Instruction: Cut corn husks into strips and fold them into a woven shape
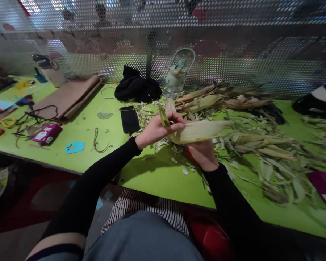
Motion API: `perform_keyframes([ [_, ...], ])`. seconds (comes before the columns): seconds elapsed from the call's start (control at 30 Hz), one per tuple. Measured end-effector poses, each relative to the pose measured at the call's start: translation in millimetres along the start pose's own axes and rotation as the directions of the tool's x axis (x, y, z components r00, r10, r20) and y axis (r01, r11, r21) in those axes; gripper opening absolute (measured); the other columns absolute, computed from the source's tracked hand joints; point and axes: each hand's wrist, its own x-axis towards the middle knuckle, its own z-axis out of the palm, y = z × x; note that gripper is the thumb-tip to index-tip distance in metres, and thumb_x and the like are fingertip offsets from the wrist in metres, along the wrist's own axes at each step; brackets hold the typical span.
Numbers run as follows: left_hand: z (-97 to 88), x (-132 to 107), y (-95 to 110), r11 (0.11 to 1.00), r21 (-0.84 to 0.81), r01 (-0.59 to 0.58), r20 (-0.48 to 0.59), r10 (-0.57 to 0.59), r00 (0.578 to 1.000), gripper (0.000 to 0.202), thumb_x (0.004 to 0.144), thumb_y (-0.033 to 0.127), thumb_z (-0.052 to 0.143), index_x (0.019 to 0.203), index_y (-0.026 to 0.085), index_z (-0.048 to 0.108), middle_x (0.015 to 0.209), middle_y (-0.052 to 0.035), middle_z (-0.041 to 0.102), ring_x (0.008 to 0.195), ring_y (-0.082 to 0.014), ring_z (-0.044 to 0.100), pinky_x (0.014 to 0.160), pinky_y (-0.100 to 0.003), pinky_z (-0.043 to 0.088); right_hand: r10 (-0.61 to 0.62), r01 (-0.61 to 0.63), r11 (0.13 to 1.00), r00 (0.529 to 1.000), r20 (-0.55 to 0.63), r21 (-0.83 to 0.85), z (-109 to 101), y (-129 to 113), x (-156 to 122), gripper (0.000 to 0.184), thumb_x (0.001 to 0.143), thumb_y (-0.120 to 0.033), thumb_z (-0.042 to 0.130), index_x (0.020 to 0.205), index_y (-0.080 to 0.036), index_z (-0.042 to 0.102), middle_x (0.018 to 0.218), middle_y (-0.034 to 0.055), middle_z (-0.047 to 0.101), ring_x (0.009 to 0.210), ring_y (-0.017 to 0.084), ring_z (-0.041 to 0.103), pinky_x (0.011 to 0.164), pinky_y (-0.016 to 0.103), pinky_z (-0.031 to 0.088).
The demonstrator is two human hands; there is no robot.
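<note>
Left hand [159,129]: thumb and fingers pinch the pale husk [206,129] at its near end, above the counter [152,174] in front of the person's torso. A narrower greenish strip sticks up by the same fingers; can't tell whether it's part of the same piece.

Right hand [203,156]: under the husk, wrist and heel of the hand visible, fingers hidden behind the sheet. Can't tell if they grip it. Red object [190,156] beside that hand is mostly covered, can't identify.

Husk pile [201,103] sits behind the hands; more husks [260,145] to the right, overlapping, so individual pieces are hard to separate. Clear bottle [174,82] with green lid stands behind, base partly obscured. Phone [129,119] lies left of the scraps, screen dark. Black cloth [137,87] is bunched behind it, folds unreadable.

Right edge cuts off a purple box [324,186] and a black-and-white item [319,99]. Beyond the perforated panel [97,47]: blurred shapes only.
</note>
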Motion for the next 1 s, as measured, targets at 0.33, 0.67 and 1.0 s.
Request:
perform_keyframes([
  [0.33, 4.2, -3, -3, 0.969, 0.219, -0.117, -0.056, 0.132, 0.990, 0.013, 0.087, 0.027, 0.069, 0.088, 0.014, 0.064, 0.085, -0.0035, 0.066, 0.077, -0.0119, 0.059, 0.075, -0.025, 0.047, -0.099, 0.126, 0.984, 0.974, -0.202, 0.126, 6, -3, -1, 0.027, 0.078, -0.043, 0.080, 0.094, -0.026, 0.066, 0.085, 0.0006, 0.072, 0.072, 0.019, 0.069, 0.070, 0.035, 0.059],
  [0.67, 7.4, -8, -4, 0.963, 0.259, -0.074, -0.025, 0.083, 0.996, 0.009, 0.094, 0.026, 0.055, 0.098, 0.018, 0.052, 0.090, -0.0026, 0.060, 0.081, -0.0131, 0.056, 0.074, -0.026, 0.047, -0.141, 0.150, 0.988, 0.973, -0.184, 0.036, 1, -18, -7, 0.027, 0.092, -0.050, 0.064, 0.100, -0.025, 0.068, 0.087, 0.0024, 0.069, 0.076, 0.018, 0.066, 0.070, 0.034, 0.056],
  [1.0, -0.8, -3, 13, 0.998, -0.026, -0.054, 0.049, 0.055, 0.997, 0.016, 0.090, 0.030, 0.066, 0.093, 0.015, 0.061, 0.084, -0.0006, 0.058, 0.071, -0.0080, 0.050, 0.065, -0.021, 0.045, -0.078, 0.076, 0.997, 0.903, -0.423, -0.022, -4, -22, 7, 0.032, 0.082, -0.053, 0.075, 0.083, -0.024, 0.061, 0.076, -0.0009, 0.060, 0.065, 0.015, 0.057, 0.062, 0.031, 0.050],
])
